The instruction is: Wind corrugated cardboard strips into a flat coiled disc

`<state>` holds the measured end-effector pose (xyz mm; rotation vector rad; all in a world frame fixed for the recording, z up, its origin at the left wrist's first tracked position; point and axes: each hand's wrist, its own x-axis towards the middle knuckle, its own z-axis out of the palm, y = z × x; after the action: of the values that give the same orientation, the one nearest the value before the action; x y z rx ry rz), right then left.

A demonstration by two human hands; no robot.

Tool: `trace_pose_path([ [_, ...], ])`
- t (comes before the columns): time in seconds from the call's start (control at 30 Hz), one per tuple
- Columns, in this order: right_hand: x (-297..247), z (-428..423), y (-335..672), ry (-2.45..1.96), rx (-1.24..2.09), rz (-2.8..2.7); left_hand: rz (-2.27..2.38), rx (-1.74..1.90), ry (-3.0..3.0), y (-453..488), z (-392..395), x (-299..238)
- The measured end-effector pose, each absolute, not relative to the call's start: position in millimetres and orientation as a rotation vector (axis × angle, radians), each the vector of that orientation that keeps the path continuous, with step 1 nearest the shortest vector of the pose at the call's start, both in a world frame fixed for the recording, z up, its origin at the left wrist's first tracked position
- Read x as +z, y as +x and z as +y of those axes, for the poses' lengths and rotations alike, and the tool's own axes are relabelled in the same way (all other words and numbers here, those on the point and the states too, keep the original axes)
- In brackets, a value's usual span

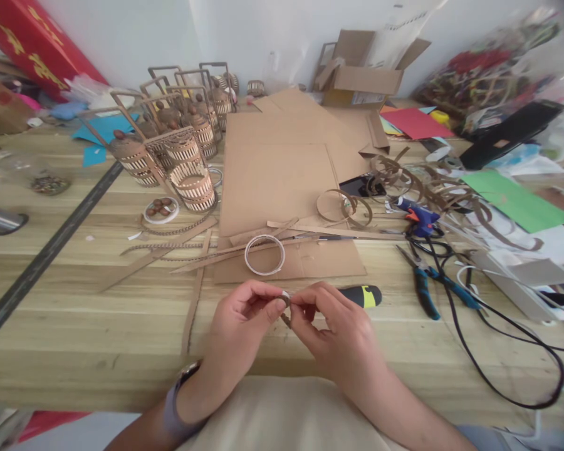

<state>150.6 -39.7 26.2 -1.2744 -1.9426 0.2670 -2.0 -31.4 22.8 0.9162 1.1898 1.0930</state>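
My left hand (244,322) and my right hand (333,319) meet low in the middle of the head view, near the table's front edge. Between their fingertips is a small brown strip (286,318), curled at its upper end; the fingers hide most of it. Both hands are closed in a pinch on it. Just beyond them lies a roll of tape (264,255) on the cardboard (272,181). A black and yellow-green tool handle (367,295) pokes out behind my right hand.
Small slatted baskets with handles (192,185) stand at the back left beside a dish of brown beads (161,210). Cardboard strips (141,266) lie across the middle. To the right are pliers (425,291), a blue glue gun (420,219), looped black cable (455,332) and curled brown strips (404,175).
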Motion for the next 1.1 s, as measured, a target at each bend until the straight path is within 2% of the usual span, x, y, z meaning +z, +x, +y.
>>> trace_pose_path([
  [0.43, 37.2, -34.1, 163.2, -1.271, 0.244, -2.151, 1.138, 0.940, 0.860, -5.5, -29.2, 30.9],
  [0.73, 47.2, -30.8, 175.2, -1.261, 0.626, -2.076, 1.024, 0.862, 0.837, -9.8, -29.4, 30.0],
  [0.93, 50.6, -30.1, 175.4, -1.234, 0.629, -2.066, 0.959, 0.859, 0.778, -11.1, -29.3, 28.1],
  [1.1, 55.6, -29.3, 176.6, -1.256, 0.777, -2.006, 0.962, 0.906, 0.681, -11.7, -27.7, 30.7],
])
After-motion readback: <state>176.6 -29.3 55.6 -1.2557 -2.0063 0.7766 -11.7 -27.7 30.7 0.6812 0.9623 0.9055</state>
